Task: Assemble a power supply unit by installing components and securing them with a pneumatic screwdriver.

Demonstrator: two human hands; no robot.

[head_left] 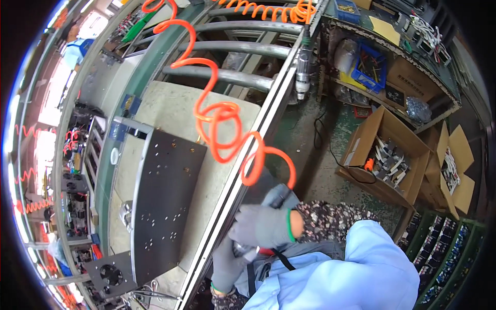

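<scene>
Both my hands wear grey gloves and meet close to my body, beside the bench's metal edge rail. My right hand (261, 226) is closed round a dark-ended air screwdriver (279, 195), to which the orange coiled hose (248, 168) runs. Just below and left of it, my left hand (226, 266) is curled, its fingertips partly hidden. A shiny silver piece (250, 254) shows between the hands; what the left fingers grip is unclear. On the bench left of my hands, a black metal panel (168, 206) with many small holes stands tilted, touched by neither hand.
A plate with a round fan opening (109, 274) adjoins the panel's lower end. Another air tool (303, 77) hangs beyond the rail. To the right are open cardboard boxes (356, 139) of parts, green racks (439, 258) and a shelf with a blue bin (369, 67). Metal rollers (232, 49) lie ahead.
</scene>
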